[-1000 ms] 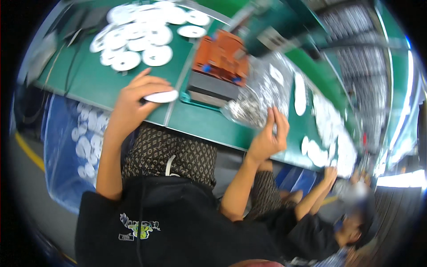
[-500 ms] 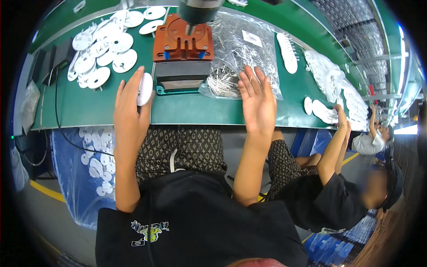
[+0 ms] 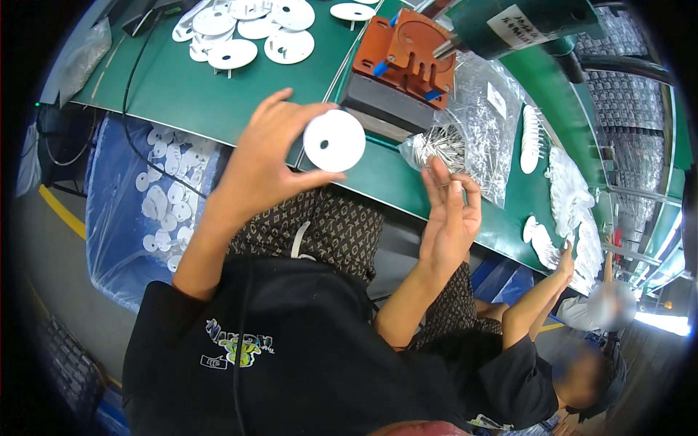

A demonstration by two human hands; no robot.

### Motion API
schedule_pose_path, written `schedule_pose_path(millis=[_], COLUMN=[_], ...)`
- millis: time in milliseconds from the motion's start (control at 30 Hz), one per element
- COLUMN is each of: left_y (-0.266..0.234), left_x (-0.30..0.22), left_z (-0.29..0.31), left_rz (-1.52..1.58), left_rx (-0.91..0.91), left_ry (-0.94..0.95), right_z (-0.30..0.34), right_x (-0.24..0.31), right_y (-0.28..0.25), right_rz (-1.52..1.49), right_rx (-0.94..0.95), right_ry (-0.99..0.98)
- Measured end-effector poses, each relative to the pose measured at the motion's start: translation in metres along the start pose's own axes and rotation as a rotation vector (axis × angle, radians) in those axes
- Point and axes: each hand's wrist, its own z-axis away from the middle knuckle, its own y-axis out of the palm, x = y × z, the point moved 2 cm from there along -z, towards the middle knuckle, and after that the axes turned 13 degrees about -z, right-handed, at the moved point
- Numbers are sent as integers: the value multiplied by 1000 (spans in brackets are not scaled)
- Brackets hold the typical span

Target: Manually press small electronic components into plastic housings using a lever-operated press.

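My left hand (image 3: 260, 158) grips a round white plastic disc (image 3: 340, 142) by its edge, between thumb and fingers. The disc's flat face, with a small dark hole off its middle, is turned up. My right hand (image 3: 449, 221) is palm up, its thumb and fingers pinching a thin metal pin (image 3: 446, 184). Just beyond it, loose metal pins (image 3: 440, 147) lie at the mouth of a clear plastic bag (image 3: 488, 134). An orange fixture (image 3: 414, 54) with blue inserts sits on a dark block (image 3: 385, 105), beyond the disc.
A dark green tool head (image 3: 520, 33) hangs over the fixture. White discs with prongs (image 3: 254, 33) are heaped at the far left of the green bench (image 3: 196, 87). A blue-lined bin (image 3: 116, 218) of white parts stands below. A co-worker's arm (image 3: 534, 301) reaches in at right.
My view has turned, so the bench appears tilted. My left hand has turned the disc from edge-on to face-up. The fingers of my right hand have closed on the pin.
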Motion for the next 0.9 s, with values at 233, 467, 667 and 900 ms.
schedule_pose_path(millis=[233, 467, 667, 900], left_y=[28, 32, 33, 35], left_x=[-29, -29, -30, -28], left_z=[10, 7, 9, 10], left_rz=[-64, -60, -104, -115], left_rx=[-62, -97, -118, -116], left_ry=[-15, 0, 7, 15], right_z=[26, 27, 25, 28], right_x=[-31, -51, -48, -48], right_y=[53, 55, 55, 54], right_rz=[377, 441, 516, 514], right_rx=[173, 172, 190, 206], right_ry=[-179, -284, -385, -384])
